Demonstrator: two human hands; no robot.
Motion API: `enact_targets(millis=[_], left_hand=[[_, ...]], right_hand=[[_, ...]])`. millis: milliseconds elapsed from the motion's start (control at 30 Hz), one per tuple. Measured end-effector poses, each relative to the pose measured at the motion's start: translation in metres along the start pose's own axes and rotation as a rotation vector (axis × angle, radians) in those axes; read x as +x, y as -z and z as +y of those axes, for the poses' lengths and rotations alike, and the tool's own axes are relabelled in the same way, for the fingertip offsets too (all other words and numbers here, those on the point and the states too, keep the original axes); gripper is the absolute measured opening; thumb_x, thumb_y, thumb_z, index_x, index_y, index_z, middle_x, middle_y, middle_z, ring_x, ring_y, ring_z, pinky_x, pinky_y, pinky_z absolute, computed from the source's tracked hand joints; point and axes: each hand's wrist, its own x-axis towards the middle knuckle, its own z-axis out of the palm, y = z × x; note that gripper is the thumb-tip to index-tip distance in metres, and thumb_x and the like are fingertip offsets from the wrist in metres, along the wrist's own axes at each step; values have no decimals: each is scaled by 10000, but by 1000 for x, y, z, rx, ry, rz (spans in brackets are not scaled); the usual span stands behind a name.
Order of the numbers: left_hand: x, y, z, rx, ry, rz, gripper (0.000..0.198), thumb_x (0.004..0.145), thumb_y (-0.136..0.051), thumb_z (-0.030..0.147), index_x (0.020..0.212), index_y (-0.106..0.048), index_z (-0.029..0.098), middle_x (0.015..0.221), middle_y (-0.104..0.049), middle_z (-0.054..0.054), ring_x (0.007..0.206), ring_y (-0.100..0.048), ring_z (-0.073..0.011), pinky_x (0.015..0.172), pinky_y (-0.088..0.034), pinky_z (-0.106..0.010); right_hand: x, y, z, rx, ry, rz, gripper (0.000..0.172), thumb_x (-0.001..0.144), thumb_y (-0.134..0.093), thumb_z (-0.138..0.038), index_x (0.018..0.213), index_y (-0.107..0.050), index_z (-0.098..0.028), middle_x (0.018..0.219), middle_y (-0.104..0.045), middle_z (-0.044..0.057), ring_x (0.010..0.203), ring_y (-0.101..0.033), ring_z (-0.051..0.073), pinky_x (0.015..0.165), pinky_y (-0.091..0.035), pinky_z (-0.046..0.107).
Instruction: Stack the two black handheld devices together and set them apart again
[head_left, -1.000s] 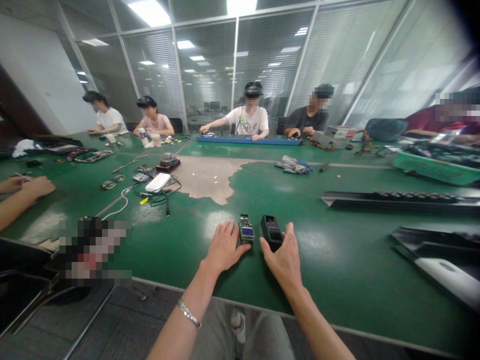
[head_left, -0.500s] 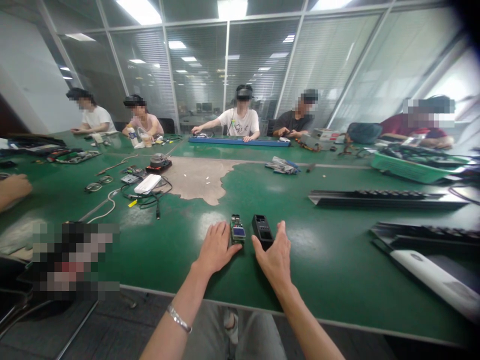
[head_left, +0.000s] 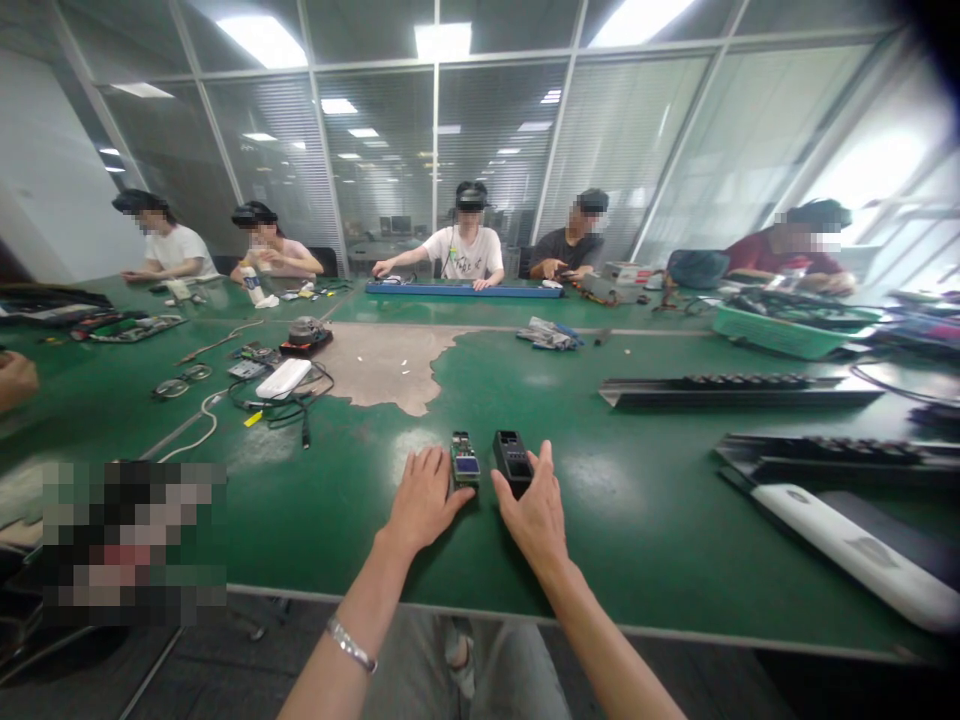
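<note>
Head view: green table (head_left: 637, 560) bore tan patch (head_left: 386, 365); glass partition (head_left: 379, 150) rose beyond; left hand (head_left: 421, 497), right hand (head_left: 535, 512), spread, apart, flanked circuit board (head_left: 466, 466), casing (head_left: 512, 458).

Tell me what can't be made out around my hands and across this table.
In the head view:
Near end of the black casing: partly behind your right hand.
Any writing on the screen of the circuit board: too small.
Co-worker's hand at left: cut off by the picture's edge.
Contents of the green basket: blurred and tangled.
</note>
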Motion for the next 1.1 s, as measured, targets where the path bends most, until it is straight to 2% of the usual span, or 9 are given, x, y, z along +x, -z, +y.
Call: enact_targets(millis=[267, 500, 667, 800, 933, 1100], left_hand=[[0, -1, -1, -16, -21, 15, 635, 1039, -360, 590, 1482, -420, 139, 1537, -453, -184, 1463, -367, -326, 1203, -280, -549], [0, 2, -1, -43, -34, 33, 586, 1027, -432, 562, 1453, -437, 159, 1516, -471, -172, 1439, -392, -321, 1191, -299, -539], [0, 2, -1, -45, -32, 34, 568, 1006, -488, 544, 1425, -463, 161, 1501, -490, -165, 1420, -418, -324, 1190, -306, -519], [0, 0, -1, -55, -25, 43, 548, 1000, -501, 531, 1410, -474, 168, 1500, -494, -162, 1421, -421, -326, 1189, -307, -519], [-1, 0, -1, -56, -24, 53, 538, 999, -507, 515, 1403, -478, 161, 1505, -488, -168, 1427, -413, -330, 1191, -304, -520], [-3, 2, -2, -90, -26, 50, 541, 1000, -499, 484, 1418, -464, 142, 1510, -477, -187, 1437, -402, -331, 1195, -301, -517]], right_hand=[[1, 2, -3, 46, -53, -49, 924, 915, -523, -518, 1598, -112, -51, 1455, -530, 250, 1295, -559, 381, 1061, -450, 545], [3, 9, -12, 109, -90, -48, 929, 905, -545, -533, 1605, -128, -86, 1404, -598, 206, 1245, -605, 365, 1031, -472, 522], [6, 17, -34, 148, -56, 0, 913, 901, -552, -548, 1602, -165, -108, 1373, -629, 188, 1207, -635, 339, 1001, -491, 484], [8, 19, -57, 172, -55, -31, 930, 895, -565, -540, 1607, -146, -113, 1333, -657, 184, 1174, -658, 329, 962, -514, 459], [9, 13, -73, 167, -49, -83, 935, 895, -564, -528, 1608, -133, -104, 1316, -666, 185, 1137, -673, 350, 938, -523, 475], [8, 1, -81, 121, -27, -108, 920, 912, -542, -507, 1608, -114, -85, 1347, -636, 217, 1177, -654, 370, 979, -503, 513]])
